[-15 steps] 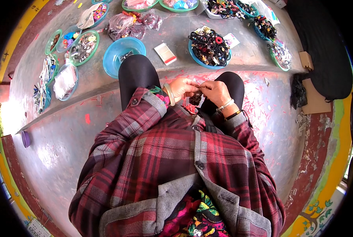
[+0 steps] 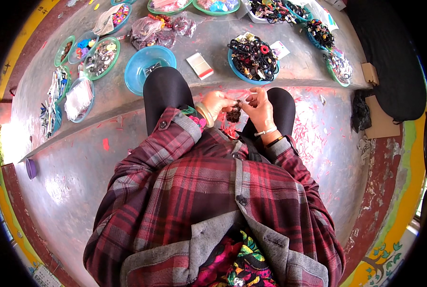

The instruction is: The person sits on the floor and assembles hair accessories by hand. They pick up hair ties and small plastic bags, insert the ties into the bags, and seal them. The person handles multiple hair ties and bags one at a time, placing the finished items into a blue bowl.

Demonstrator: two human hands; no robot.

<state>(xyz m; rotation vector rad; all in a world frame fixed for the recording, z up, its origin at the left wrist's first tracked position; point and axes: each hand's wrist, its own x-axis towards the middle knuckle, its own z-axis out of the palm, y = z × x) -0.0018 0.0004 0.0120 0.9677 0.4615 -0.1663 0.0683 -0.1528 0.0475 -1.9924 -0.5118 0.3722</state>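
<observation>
A small dark brown, bunched or frilled piece (image 2: pixel 233 115) hangs between my knees, its exact kind too small to make out. My left hand (image 2: pixel 216 104) pinches its upper end between thumb and fingertips. From the other side, my right hand (image 2: pixel 258 111) pinches the same end; its other fingers are raised and partly curled. Bangles circle both wrists. Just beyond my left knee stands a blue bowl (image 2: pixel 136 79) with a few small metallic pieces in it. Beside that lies a flat white and red box (image 2: pixel 199 65).
On the raised ledge, a blue basin (image 2: pixel 235 71) holds tangled black hair ties. A green-rimmed basin (image 2: pixel 115 56) of small parts and a tub of white strips (image 2: pixel 79 99) are at left. Plastic bags (image 2: pixel 149 29) lie farther back. Red scraps (image 2: pixel 309 131) litter the floor.
My right hand has turned and its outer fingers have lifted off, showing more of the palm side. The brown piece has shifted slightly left and hangs more in sight.
</observation>
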